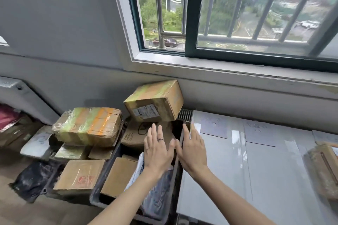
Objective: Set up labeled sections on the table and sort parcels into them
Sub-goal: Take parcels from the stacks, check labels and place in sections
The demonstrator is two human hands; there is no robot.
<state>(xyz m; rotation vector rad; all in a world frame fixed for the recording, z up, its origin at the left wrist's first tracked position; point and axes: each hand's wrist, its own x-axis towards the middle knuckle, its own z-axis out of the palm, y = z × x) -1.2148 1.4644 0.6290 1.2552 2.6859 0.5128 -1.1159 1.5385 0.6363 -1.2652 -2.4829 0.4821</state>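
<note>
My left hand (pixel 157 149) and my right hand (pixel 192 146) reach forward side by side, fingers spread and holding nothing, over a dark bin (pixel 178 166) full of parcels. Just beyond the fingertips a taped cardboard box (pixel 155 103) with a shipping label leans against the wall on top of the pile. Under my left hand lies a flat brown printed parcel (pixel 132 134). To the right, the grey table (pixel 256 179) carries paper section labels (pixel 214 126) (pixel 259 133) with handwritten marks. A brown parcel (pixel 323 168) lies at the table's right edge.
Left of the bin sit a large box with green and orange tape (pixel 87 126), smaller cardboard boxes (pixel 80 175) (pixel 118 177), a black bag (pixel 31 179) and a grey mailer (pixel 36 142). A barred window (pixel 219 14) and its sill run behind the table.
</note>
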